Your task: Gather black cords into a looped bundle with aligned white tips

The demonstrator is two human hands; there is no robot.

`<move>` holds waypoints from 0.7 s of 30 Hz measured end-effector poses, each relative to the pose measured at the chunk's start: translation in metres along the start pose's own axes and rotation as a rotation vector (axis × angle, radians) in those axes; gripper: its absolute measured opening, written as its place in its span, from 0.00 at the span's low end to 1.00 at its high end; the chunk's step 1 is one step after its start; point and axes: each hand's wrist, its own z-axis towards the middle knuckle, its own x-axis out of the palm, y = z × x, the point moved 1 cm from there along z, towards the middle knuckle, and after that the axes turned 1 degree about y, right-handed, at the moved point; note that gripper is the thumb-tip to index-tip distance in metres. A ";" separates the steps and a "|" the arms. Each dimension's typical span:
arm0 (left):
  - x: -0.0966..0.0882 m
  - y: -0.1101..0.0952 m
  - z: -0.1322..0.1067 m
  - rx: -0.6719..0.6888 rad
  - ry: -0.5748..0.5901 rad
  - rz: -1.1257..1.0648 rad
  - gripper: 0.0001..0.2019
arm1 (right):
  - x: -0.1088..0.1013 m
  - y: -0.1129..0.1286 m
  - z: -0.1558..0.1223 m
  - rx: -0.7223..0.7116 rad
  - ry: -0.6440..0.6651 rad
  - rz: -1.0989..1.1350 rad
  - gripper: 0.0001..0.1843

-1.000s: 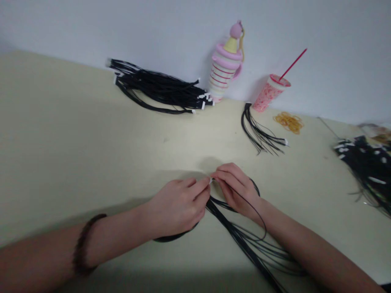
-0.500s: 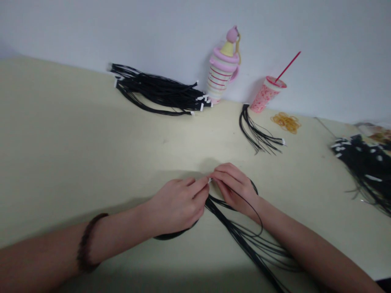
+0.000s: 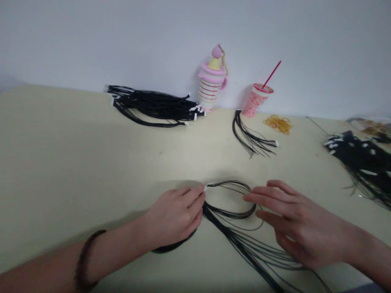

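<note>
My left hand [image 3: 180,213] is closed round a bundle of black wires [image 3: 227,231], with a small white connector [image 3: 205,187] pinched at its fingertips. From the connector several thin wires loop to the right and curl back under the hand. Other strands fan out toward the lower right. My right hand [image 3: 290,219] is over the wires, right of the loop, its fingers spread and nothing seen in them. The far end of the bundle passes under the left palm and shows as a black curve below it.
By the wall lies a pile of black cables with white connectors [image 3: 159,103]. Beside it stand a pink-lidded cup [image 3: 210,85] and a pink tumbler with a straw [image 3: 255,101]. Nearby are a smaller wire bundle [image 3: 244,132], yellow rubber bands [image 3: 278,123] and, far right, more black wires [image 3: 360,154].
My right hand has let go at the connector and moved right, its fingers opening. The left hand keeps its grip. The view has tilted up slightly.
</note>
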 end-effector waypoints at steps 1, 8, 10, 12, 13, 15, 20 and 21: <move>0.000 0.000 0.000 0.002 -0.004 0.002 0.17 | 0.004 0.002 -0.007 0.006 -0.008 -0.014 0.11; -0.002 0.000 0.001 -0.013 -0.029 0.002 0.16 | 0.044 -0.016 -0.008 0.218 -0.097 0.187 0.10; -0.002 0.000 0.001 -0.013 -0.008 -0.011 0.16 | 0.052 -0.023 -0.007 0.325 -0.138 0.307 0.08; -0.003 -0.001 0.001 0.003 0.044 -0.016 0.16 | 0.057 -0.027 -0.007 0.390 -0.185 0.389 0.07; -0.004 -0.001 0.001 0.011 0.077 -0.011 0.17 | 0.058 -0.028 -0.007 0.407 -0.200 0.412 0.06; -0.006 -0.001 0.001 0.021 0.144 0.007 0.17 | 0.058 -0.029 -0.007 0.424 -0.213 0.430 0.06; -0.009 -0.002 0.002 0.044 0.239 0.050 0.17 | 0.047 -0.017 0.001 0.404 -0.217 0.319 0.05; -0.008 -0.002 0.002 0.048 0.238 0.055 0.17 | 0.044 -0.012 0.003 0.393 -0.226 0.277 0.05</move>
